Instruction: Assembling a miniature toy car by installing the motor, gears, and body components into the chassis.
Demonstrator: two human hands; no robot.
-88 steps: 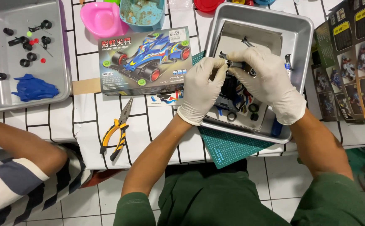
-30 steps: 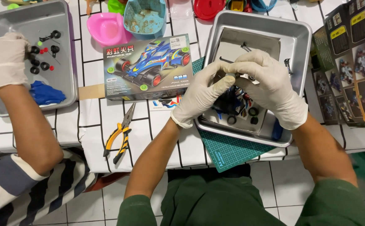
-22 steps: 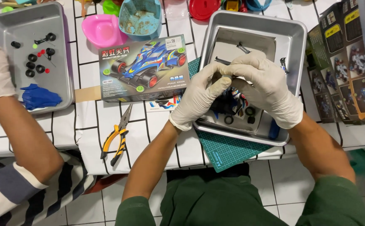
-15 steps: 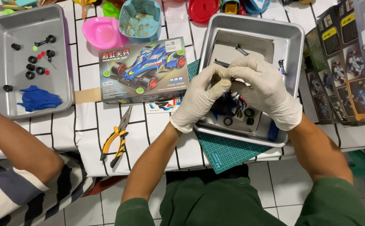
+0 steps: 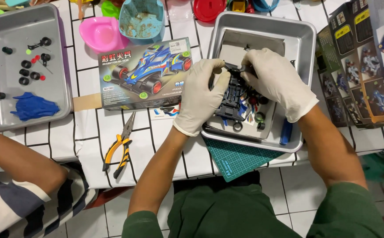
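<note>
Both my hands wear white gloves and work over a metal tray [image 5: 304,53]. My left hand [image 5: 199,94] grips the left side of a black toy-car chassis [image 5: 232,98]. My right hand [image 5: 276,81] pinches the chassis at its top end. Small black wheels and loose parts [image 5: 259,118] lie in the tray under the chassis. A blue part [image 5: 285,132] rests at the tray's lower right corner. The chassis' upper end is hidden by my fingers.
A toy-car box [image 5: 144,72] lies left of the tray, with yellow-handled pliers [image 5: 118,146] below it. A second metal tray [image 5: 7,26] at far left holds black wheels and a blue car body [image 5: 34,106]. Another person's arm [image 5: 22,158] rests lower left. Leaflets [image 5: 363,57] lie right; bowls at the back.
The other person's gloved hand has left the left tray and their arm has dropped to the table's edge. My hands have stayed on the chassis over the tray.
</note>
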